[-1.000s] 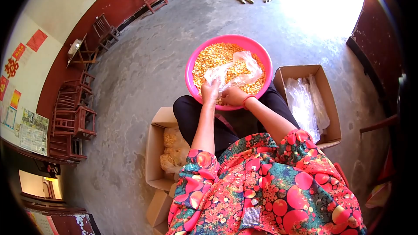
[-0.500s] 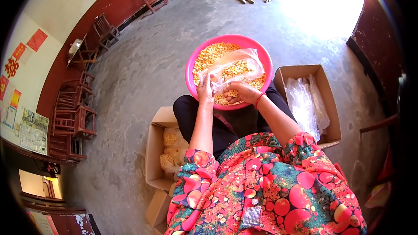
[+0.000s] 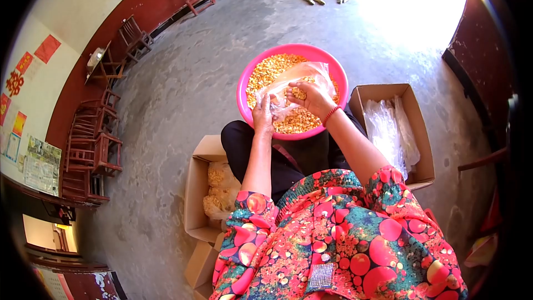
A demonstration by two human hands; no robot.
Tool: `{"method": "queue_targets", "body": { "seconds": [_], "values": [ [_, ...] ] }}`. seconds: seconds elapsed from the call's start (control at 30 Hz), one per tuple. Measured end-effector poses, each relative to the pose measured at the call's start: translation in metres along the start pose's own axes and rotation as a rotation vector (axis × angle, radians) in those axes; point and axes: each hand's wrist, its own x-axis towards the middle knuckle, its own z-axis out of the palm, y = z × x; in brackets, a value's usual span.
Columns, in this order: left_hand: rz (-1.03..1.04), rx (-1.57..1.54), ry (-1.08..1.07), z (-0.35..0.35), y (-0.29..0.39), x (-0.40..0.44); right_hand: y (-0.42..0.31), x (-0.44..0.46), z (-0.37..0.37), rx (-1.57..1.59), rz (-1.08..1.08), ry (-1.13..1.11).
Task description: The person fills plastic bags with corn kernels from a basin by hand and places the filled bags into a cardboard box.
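I see the left forearm point(image 3: 257, 158) stretched forward almost straight, the right forearm point(image 3: 354, 143) slanting inward. The left hand point(image 3: 262, 114) has its fingers pointing away from the body; the right hand point(image 3: 314, 101) sits slightly farther out, its fingers loosely curved, pointing left.

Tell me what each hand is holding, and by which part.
The left hand holds the clear plastic bag by its near left edge. Whether the cupped right hand holds any yellow kernels cannot be told.
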Motion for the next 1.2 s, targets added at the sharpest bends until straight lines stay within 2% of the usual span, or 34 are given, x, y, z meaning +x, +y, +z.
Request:
{"method": "queue_targets", "body": {
  "seconds": [0.03, 0.13, 0.3, 0.37, 0.4, 0.43, 0.5, 0.57, 0.7, 0.73, 0.77, 0.83, 0.87, 0.93, 1.07, 1.13, 1.17, 1.2],
  "values": [
    [0.002, 0.018, -0.018, -0.001, 0.000, 0.000, -0.003, 0.003, -0.004, -0.002, 0.001, 0.000],
    [0.007, 0.045, -0.040, -0.003, 0.001, 0.000, -0.009, 0.007, -0.016, -1.705, -0.910, 0.143],
    [0.014, 0.062, -0.050, -0.004, 0.001, -0.001, -0.019, 0.025, -0.019, -1.566, -1.021, 0.140],
    [0.012, 0.045, -0.050, -0.004, 0.001, -0.001, -0.029, 0.021, -0.009, -0.973, -0.514, 0.146],
    [0.011, 0.043, -0.051, -0.003, 0.000, 0.000, -0.034, 0.001, 0.010, -0.566, -0.303, 0.133],
    [0.010, 0.039, -0.030, -0.002, 0.000, 0.001, -0.037, -0.005, 0.010, -0.567, -0.303, 0.134],
    [0.011, 0.034, -0.011, -0.001, -0.003, 0.001, -0.041, -0.016, 0.011, -0.436, -0.080, -0.096],
    [0.020, 0.033, 0.005, 0.001, -0.002, 0.001, -0.037, -0.026, 0.010, -0.756, 0.085, -0.184],
    [0.036, 0.021, 0.011, 0.005, 0.002, 0.000, -0.009, -0.031, 0.014, -1.378, 0.135, -0.302],
    [0.035, 0.024, -0.005, 0.003, 0.001, 0.001, 0.010, -0.015, -0.007, -1.465, -0.019, -0.398],
    [0.035, 0.027, -0.022, 0.001, 0.000, 0.002, 0.024, -0.010, -0.017, -1.704, -0.286, -0.428],
    [0.028, 0.047, -0.030, -0.001, 0.002, 0.001, 0.039, -0.010, -0.016, -1.873, -0.257, -0.309],
    [0.020, 0.061, -0.035, -0.002, 0.001, 0.001, 0.045, -0.011, -0.015, -1.872, -0.257, -0.309],
    [0.036, 0.078, -0.029, -0.002, -0.001, 0.002, 0.056, -0.011, -0.014, -1.803, -0.246, -0.155],
    [0.036, 0.115, -0.045, -0.004, -0.004, 0.002, 0.057, -0.005, -0.008, -1.838, -0.202, -0.209],
    [0.024, 0.119, -0.050, 0.000, -0.002, -0.001, 0.049, -0.013, 0.013, -1.870, -0.097, -0.225],
    [0.010, 0.126, -0.048, 0.000, -0.001, -0.002, 0.051, -0.013, 0.016, -1.870, -0.101, -0.223],
    [0.039, 0.144, -0.052, 0.001, -0.001, -0.002, 0.053, -0.014, 0.020, -1.853, -0.203, -0.211]
  ]
}}
